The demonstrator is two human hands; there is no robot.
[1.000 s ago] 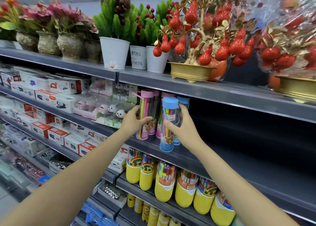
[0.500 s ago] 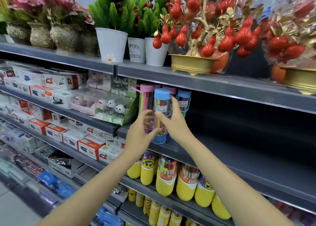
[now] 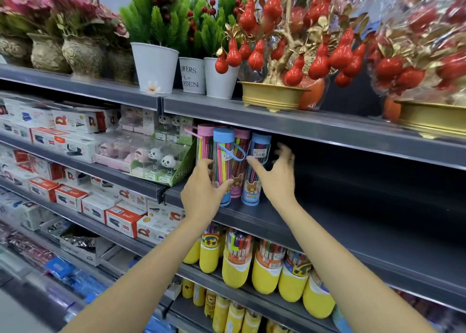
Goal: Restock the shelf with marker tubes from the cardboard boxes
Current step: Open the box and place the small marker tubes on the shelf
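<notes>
A: How do the hands stand?

B: The left hand [image 3: 201,194] curls round the front blue-capped marker tube [image 3: 223,166], thumb on its right side, the other fingers hidden behind it. The tube stands upright at the front edge of the grey shelf [image 3: 353,221]. The right hand [image 3: 276,176] is spread wide, fingers straight, holding nothing; its thumb tip lies at the label of a second blue-capped tube [image 3: 258,169], whether touching I cannot tell. Both forearms reach up from below.

A: And against half a second ago?

B: Then both hands were closed in on the front tube. Now the right one has let go and drawn off to the right, so the bear label on the second tube shows. The left keeps its hold.

A: What is hard to see?

B: Two pink-capped tubes [image 3: 205,141] stand behind, partly covered. The right fingers blur against the dark shelf gap. The foot of the front tube is behind the left hand, and yellow marker tubs [image 3: 267,269] on the shelf below are crossed by the arms
</notes>
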